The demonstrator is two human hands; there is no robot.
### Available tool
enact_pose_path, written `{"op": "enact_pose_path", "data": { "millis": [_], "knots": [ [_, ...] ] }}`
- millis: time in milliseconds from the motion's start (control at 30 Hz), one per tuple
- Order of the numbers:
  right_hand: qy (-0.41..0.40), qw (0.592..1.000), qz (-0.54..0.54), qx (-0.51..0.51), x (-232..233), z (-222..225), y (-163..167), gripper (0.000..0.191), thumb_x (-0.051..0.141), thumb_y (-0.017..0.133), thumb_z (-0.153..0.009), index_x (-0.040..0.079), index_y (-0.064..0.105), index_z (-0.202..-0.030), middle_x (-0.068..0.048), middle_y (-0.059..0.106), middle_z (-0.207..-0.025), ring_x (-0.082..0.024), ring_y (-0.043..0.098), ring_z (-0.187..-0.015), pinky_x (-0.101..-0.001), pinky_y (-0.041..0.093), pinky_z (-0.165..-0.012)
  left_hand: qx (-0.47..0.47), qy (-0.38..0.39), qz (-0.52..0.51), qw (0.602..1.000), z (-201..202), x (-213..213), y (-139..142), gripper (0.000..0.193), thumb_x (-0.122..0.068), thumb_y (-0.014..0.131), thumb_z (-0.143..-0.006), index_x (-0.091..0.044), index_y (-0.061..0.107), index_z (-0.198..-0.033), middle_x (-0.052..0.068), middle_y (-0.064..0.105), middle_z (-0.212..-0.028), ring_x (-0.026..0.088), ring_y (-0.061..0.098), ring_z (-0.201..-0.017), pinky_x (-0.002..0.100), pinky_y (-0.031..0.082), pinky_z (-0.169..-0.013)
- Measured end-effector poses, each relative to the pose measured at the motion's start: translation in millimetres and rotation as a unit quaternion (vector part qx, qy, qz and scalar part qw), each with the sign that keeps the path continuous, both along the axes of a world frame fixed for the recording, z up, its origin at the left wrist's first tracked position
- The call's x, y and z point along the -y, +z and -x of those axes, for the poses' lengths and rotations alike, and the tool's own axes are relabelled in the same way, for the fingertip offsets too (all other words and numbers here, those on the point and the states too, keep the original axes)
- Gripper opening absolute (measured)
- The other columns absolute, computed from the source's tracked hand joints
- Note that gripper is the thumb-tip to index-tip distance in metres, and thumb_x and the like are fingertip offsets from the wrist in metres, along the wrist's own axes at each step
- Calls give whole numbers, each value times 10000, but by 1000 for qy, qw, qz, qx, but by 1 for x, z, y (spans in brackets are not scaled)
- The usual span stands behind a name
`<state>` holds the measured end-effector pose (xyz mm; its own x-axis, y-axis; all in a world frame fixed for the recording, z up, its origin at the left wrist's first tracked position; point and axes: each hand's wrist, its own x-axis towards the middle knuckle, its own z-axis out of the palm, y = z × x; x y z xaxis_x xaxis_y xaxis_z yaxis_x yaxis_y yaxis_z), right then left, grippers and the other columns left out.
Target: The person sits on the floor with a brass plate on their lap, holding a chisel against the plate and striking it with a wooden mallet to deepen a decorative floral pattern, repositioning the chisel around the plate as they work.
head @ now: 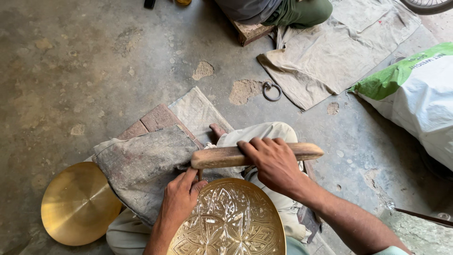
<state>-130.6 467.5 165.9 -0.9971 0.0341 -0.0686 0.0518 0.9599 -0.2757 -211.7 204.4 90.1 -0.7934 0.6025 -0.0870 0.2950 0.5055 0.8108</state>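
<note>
A wooden stick (257,156) is gripped by the right hand (273,163), whose fingers are wrapped over its middle so that it lies crosswise, just beyond the left hand (178,203). A small upright tool, mostly hidden, appears to be pinched by the closed left hand at the rim of an engraved brass plate (231,222); its tip stands right under the near end of the stick. The plate is held in the lap, below both hands, with a grey cloth pad (141,165) to the left of the left hand and a plain brass dish (78,203) further left on the concrete floor (71,71). A metal ring (272,91) lies well beyond the right hand, near a spread cloth (330,52) and a white sack (420,99).

A slip seems the chief risk: if the stick were brought down off-centre, the thumb and fingers beside the tool could be struck, or the tool could skid and the finished pattern be scratched. Since the plate is steadied only by lap and hand, it could also shift under a blow.
</note>
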Motion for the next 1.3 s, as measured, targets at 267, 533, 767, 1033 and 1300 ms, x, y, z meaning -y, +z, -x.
{"op": "enact_pose_path", "data": {
  "millis": [267, 533, 767, 1033, 1300],
  "knots": [
    [-25, 998, 2, 54, 1, 4, -6, 570, -42, 552, -867, 150, 516, -1403, -90, 663, -1046, -223, 634, -865, -379, 484, -781, 2, 6, -11, 1000, 1, 0, 5, 407, -199, 744, -852, -76, 596, -1211, 156, 713, -835, 345, 727, -728, 468, 547, -611],
    [19, 993, -106, 58, 5, 5, -8, 559, 24, 566, -893, 176, 531, -1431, -98, 676, -1078, -244, 650, -852, -403, 512, -674, -58, 5, -43, 997, 0, 10, -3, 306, -173, 801, -876, -49, 610, -1080, 178, 692, -876, 403, 678, -768, 469, 540, -630],
    [12, 999, 35, 2, 10, 12, -2, 471, 34, 511, -1001, 64, 494, -1470, -172, 675, -1111, -266, 641, -844, -394, 496, -745, -28, 13, -38, 999, 0, 18, -4, 315, -161, 778, -898, -41, 600, -1128, 194, 682, -872, 429, 689, -787, 496, 522, -609],
    [-1, 997, -35, 70, 8, 11, -3, 451, 72, 535, -983, 115, 519, -1431, -144, 679, -1129, -292, 651, -865, -445, 525, -804, -45, -2, -33, 998, 0, 21, -5, 311, -200, 796, -916, -52, 571, -1074, 176, 662, -819, 411, 689, -757, 501, 512, -608],
    [-5, 998, 8, 59, 4, 9, -13, 458, 67, 544, -1000, 81, 532, -1458, -153, 685, -1166, -282, 656, -869, -447, 542, -778, -34, 11, -32, 999, -2, 22, -3, 331, -182, 770, -909, -49, 566, -1133, 180, 675, -842, 407, 699, -752, 500, 516, -576]
  ]
}}
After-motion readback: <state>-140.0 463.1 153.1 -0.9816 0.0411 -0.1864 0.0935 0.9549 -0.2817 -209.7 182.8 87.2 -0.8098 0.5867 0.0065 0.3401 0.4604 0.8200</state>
